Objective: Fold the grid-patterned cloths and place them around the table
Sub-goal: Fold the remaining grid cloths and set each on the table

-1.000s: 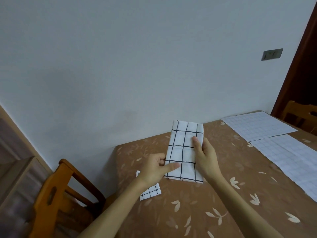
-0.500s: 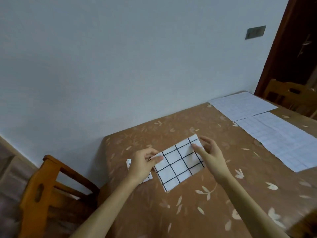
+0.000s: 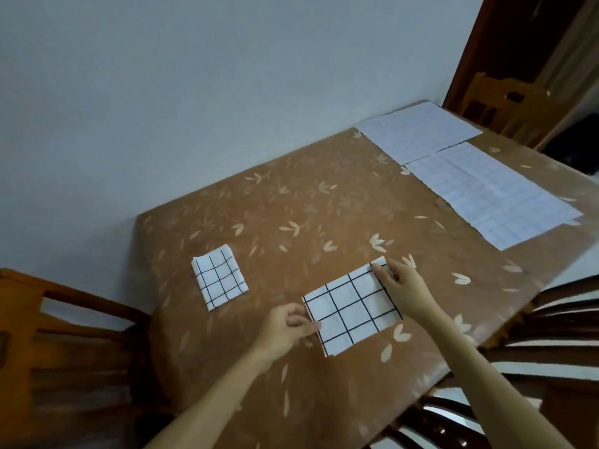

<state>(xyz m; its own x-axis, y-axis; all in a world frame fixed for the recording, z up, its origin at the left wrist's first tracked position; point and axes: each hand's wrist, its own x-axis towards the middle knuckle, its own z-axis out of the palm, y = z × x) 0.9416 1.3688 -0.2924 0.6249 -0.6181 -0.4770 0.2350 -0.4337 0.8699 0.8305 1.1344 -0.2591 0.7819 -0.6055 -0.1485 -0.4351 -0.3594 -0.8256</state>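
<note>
A folded white cloth with a black grid [image 3: 351, 309] lies flat on the brown leaf-patterned table [image 3: 291, 196], near its front edge. My left hand [image 3: 285, 327] pinches its left edge between thumb and fingers. My right hand [image 3: 402, 288] rests on its far right corner, fingers pressing that end down. A smaller folded grid cloth [image 3: 218, 276] lies by itself to the left, near the table's left edge. Two unfolded grid cloths lie spread flat at the far right: one [image 3: 418, 132] by the wall, the other [image 3: 489, 192] in front of it.
A wooden chair [image 3: 48, 335] stands at the table's left side. A dark slatted chair [image 3: 534, 351] is at the lower right, against the table's front edge. Another wooden chair [image 3: 505, 108] and a dark door frame are at the far right. A grey wall runs behind the table.
The cloth was held upright in both hands, then laid down flat on the table and shifted toward the front edge. The smaller folded cloth, earlier half hidden by my left hand, is now in full view.
</note>
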